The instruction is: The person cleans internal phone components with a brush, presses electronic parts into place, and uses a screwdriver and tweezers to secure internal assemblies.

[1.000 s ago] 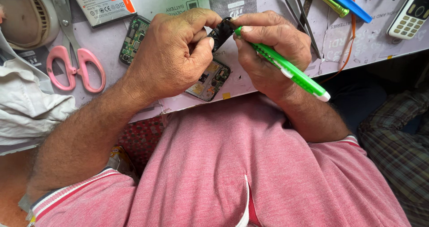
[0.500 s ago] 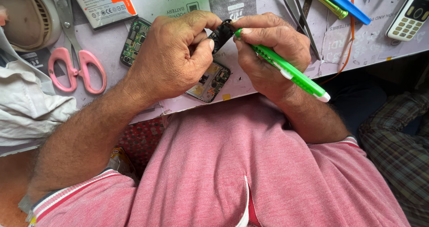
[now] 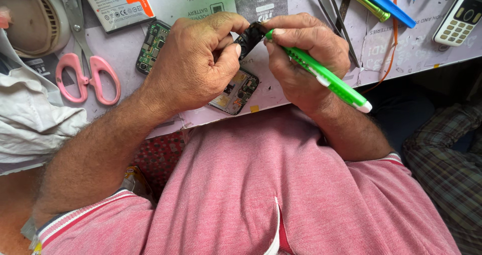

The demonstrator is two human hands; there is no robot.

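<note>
My left hand [image 3: 193, 64] pinches a small black phone part [image 3: 249, 37] between thumb and fingers, above the desk's near edge. My right hand [image 3: 306, 51] grips a green pen-shaped tool [image 3: 326, 77] and holds its tip against that black part. Under my hands lies an opened phone board [image 3: 236, 92] with small components showing. A second green circuit board [image 3: 152, 46] lies just left of my left hand.
Pink-handled scissors [image 3: 88, 72] lie at the left, beside a round beige fan [image 3: 30, 19] and white cloth [image 3: 30, 119]. A flat battery pack [image 3: 118, 4], tweezers [image 3: 341, 21], a blue tool [image 3: 386, 4], a yellow-green tool [image 3: 364, 1] and a keypad phone [image 3: 462, 16] lie on the mat.
</note>
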